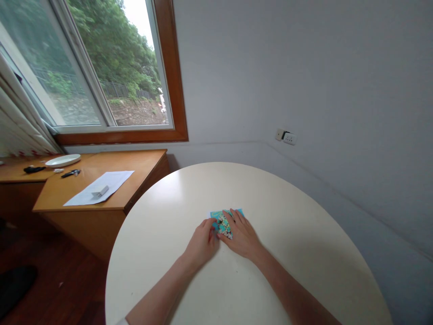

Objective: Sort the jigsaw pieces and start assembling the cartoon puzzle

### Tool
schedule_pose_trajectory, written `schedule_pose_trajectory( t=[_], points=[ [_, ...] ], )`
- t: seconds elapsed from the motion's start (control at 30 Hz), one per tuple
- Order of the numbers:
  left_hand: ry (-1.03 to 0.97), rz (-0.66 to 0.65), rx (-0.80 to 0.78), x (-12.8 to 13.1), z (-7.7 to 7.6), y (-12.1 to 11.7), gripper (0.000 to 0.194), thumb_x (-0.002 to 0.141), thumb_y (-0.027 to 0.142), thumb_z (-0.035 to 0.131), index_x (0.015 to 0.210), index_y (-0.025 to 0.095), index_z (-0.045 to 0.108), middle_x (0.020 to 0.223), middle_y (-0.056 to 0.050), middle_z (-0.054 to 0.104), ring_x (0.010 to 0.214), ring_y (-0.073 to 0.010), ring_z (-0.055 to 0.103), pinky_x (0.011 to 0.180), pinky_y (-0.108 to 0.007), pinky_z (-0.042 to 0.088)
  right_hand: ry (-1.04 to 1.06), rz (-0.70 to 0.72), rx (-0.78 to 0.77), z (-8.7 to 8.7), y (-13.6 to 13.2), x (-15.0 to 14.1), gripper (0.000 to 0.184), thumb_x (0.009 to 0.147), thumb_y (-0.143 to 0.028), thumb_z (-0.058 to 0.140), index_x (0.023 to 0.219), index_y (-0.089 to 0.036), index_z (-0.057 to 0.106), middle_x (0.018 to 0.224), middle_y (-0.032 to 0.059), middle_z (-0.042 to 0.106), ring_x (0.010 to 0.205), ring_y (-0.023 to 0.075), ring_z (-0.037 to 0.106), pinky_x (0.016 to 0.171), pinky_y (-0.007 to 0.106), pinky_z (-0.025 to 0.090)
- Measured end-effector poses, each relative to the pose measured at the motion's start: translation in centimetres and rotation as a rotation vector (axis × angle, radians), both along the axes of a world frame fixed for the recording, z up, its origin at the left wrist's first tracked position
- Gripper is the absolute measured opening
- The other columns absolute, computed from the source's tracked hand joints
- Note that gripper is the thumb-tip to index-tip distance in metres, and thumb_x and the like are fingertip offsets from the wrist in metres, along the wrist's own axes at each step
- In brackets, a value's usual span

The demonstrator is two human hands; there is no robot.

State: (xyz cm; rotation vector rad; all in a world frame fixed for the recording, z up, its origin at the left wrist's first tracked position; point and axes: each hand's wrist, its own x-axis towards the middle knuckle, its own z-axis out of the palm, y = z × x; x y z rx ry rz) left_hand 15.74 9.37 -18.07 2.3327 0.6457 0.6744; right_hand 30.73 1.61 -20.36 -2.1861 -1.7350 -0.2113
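A small sheet of turquoise patterned paper (223,222) with white flowers lies on the round cream table (270,203). My right hand (241,235) rests flat on its right part, fingers stretched out over it. My left hand (202,243) is curled at the paper's left edge, its fingertips pinching or pressing that edge. Both hands cover the near half of the paper.
A wooden desk (101,180) stands to the left under a window, with a white sheet of paper (101,187), a small grey object on it, a white plate (62,160) and dark small items. A wall socket (289,137) is on the right wall. Dark wooden floor lies below left.
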Motion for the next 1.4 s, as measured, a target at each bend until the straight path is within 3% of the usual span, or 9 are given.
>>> schedule_pose_trajectory(
  t=[0.17, 0.37, 0.6, 0.77, 0.9, 1.0, 1.17, 1.4],
  points=[
    [0.214, 0.025, 0.161, -0.1, -0.5, 0.7, 0.050, 0.073, 0.004, 0.038, 0.122, 0.015, 0.044, 0.124, -0.012, 0.054, 0.117, -0.0208, 0.049, 0.107, -0.048, 0.025, -0.007, 0.019, -0.002, 0.5, 0.3, -0.7, 0.066, 0.079, -0.052, 0.052, 0.137, -0.023, 0.036, 0.139, 0.0119, 0.038, 0.129, 0.0295, 0.030, 0.104, 0.045, 0.029],
    [0.373, 0.037, 0.236, -0.1, 0.0, 0.4, 0.050, 0.080, 0.007, 0.031, 0.130, 0.013, 0.037, 0.127, -0.013, 0.053, 0.125, -0.0214, 0.041, 0.111, -0.053, 0.008, 0.004, 0.048, -0.037, 0.4, 0.6, -0.6, 0.048, 0.086, -0.048, 0.045, 0.132, -0.031, 0.044, 0.138, 0.0078, 0.041, 0.128, 0.0270, 0.034, 0.104, 0.044, 0.029],
    [0.412, 0.060, 0.258, -0.1, 0.3, 0.1, 0.041, 0.087, 0.020, 0.033, 0.127, 0.016, 0.039, 0.125, -0.011, 0.055, 0.125, -0.0247, 0.041, 0.110, -0.055, 0.009, -0.015, -0.032, 0.014, 0.1, 0.7, 0.6, 0.040, 0.089, -0.044, 0.041, 0.121, -0.025, 0.056, 0.131, 0.0109, 0.047, 0.120, 0.0254, 0.043, 0.099, 0.041, 0.035],
    [0.413, 0.056, 0.214, -0.2, 0.3, 0.2, 0.043, 0.085, 0.016, 0.032, 0.127, 0.015, 0.039, 0.126, -0.013, 0.054, 0.126, -0.0255, 0.039, 0.110, -0.055, 0.008, -0.021, -0.097, 0.005, 0.3, 0.5, 0.8, 0.040, 0.090, -0.035, 0.038, 0.123, -0.019, 0.053, 0.131, 0.0136, 0.048, 0.121, 0.0262, 0.042, 0.100, 0.042, 0.035],
    [0.391, 0.049, 0.180, -0.2, 0.3, 0.3, 0.051, 0.081, 0.008, 0.029, 0.132, 0.013, 0.032, 0.133, -0.014, 0.047, 0.127, -0.0223, 0.037, 0.110, -0.053, 0.008, -0.043, 0.089, 0.018, 0.9, 0.3, -0.2, 0.045, 0.091, -0.039, 0.037, 0.134, -0.025, 0.041, 0.142, 0.0075, 0.037, 0.132, 0.0243, 0.027, 0.107, 0.047, 0.021],
    [0.403, 0.040, 0.159, -0.1, 0.4, 0.3, 0.057, 0.077, 0.007, 0.032, 0.133, 0.011, 0.030, 0.135, -0.015, 0.044, 0.127, -0.0215, 0.036, 0.110, -0.053, 0.007, -0.058, 0.237, -0.020, 1.1, 0.2, -0.9, 0.045, 0.091, -0.039, 0.038, 0.134, -0.029, 0.040, 0.140, 0.0042, 0.039, 0.132, 0.0221, 0.027, 0.110, 0.048, 0.014],
    [0.416, 0.051, 0.180, -0.1, 0.5, 0.2, 0.052, 0.081, 0.008, 0.028, 0.133, 0.010, 0.031, 0.134, -0.015, 0.045, 0.127, -0.0212, 0.037, 0.110, -0.053, 0.007, -0.052, 0.135, -0.049, 1.1, 0.2, -1.2, 0.039, 0.093, -0.035, 0.034, 0.130, -0.032, 0.045, 0.132, 0.0034, 0.049, 0.127, 0.0225, 0.037, 0.108, 0.050, 0.015],
    [0.406, 0.059, 0.193, -0.4, 0.3, 0.1, 0.046, 0.088, 0.023, 0.032, 0.133, 0.016, 0.035, 0.131, -0.011, 0.050, 0.127, -0.0244, 0.037, 0.109, -0.055, 0.008, -0.080, -0.027, -0.052, 0.8, 0.2, -0.2, 0.039, 0.092, -0.034, 0.034, 0.126, -0.028, 0.051, 0.131, 0.0078, 0.051, 0.123, 0.0262, 0.041, 0.105, 0.050, 0.021]
  ],
)
